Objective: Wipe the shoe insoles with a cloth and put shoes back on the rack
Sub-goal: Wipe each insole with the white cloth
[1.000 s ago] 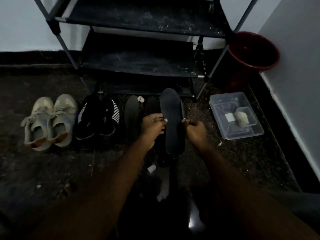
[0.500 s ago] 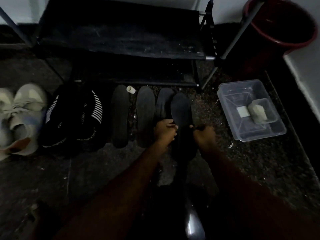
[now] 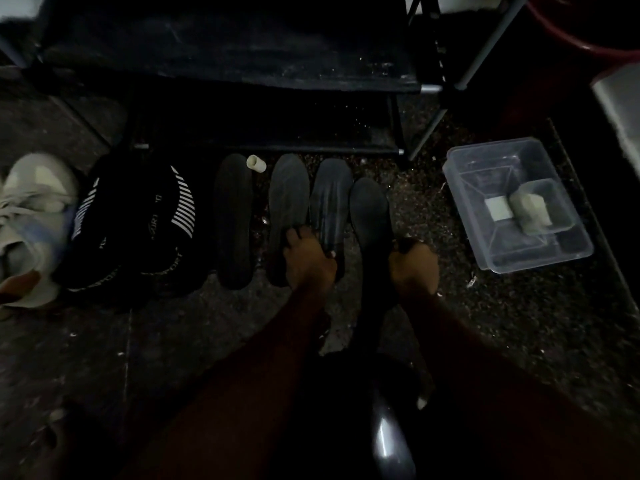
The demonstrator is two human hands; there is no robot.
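1. Four dark insoles (image 3: pixel 233 220) lie side by side on the floor (image 3: pixel 173 341), just before the shoe rack (image 3: pixel 242 64).
2. Right hand (image 3: pixel 414 268) — its grip pinches the rightmost insole (image 3: pixel 369 213) at the edge.
3. Left hand (image 3: pixel 310 261) rests on the third insole (image 3: pixel 330 199) — whether that grip clasps it, I cannot tell.

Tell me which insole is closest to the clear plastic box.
The rightmost insole, beside the right hand; no other insole lies between it and the box.
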